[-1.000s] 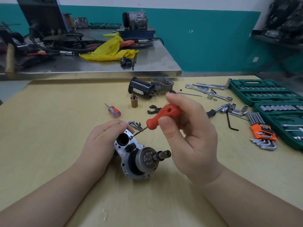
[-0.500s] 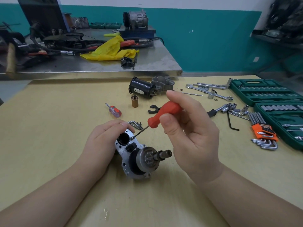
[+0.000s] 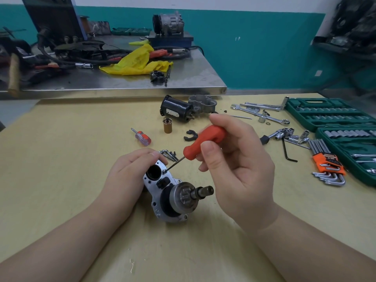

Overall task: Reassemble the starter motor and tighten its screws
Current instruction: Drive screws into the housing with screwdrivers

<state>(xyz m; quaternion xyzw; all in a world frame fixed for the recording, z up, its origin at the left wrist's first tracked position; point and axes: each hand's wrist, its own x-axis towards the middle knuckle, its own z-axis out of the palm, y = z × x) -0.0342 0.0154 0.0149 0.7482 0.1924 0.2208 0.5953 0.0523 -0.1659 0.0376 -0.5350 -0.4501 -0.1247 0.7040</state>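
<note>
The starter motor's silver drive-end housing (image 3: 162, 192), with its pinion gear and shaft pointing right, lies on the yellow table (image 3: 61, 159). My left hand (image 3: 130, 176) grips the housing from the left and top. My right hand (image 3: 236, 165) pinches an orange-handled screwdriver (image 3: 205, 139); its thin shaft slants down-left and the tip sits on a screw at the housing's upper edge. The black motor body (image 3: 176, 109) and a grey cast housing (image 3: 202, 102) lie farther back. Loose screws (image 3: 168, 154) lie just behind my left hand.
A small orange stubby screwdriver (image 3: 142, 137), a brass sleeve (image 3: 167, 125) and a black fork clip (image 3: 190, 135) lie mid-table. Wrenches (image 3: 262, 112), sockets (image 3: 289, 134), a hex key set (image 3: 325, 161) and green socket cases (image 3: 329, 115) fill the right. A cluttered steel bench (image 3: 183, 78) stands behind.
The screwdriver has shifted slightly in my right hand's fingers, its tip staying on the same screw. My left hand and the housing have barely moved.
</note>
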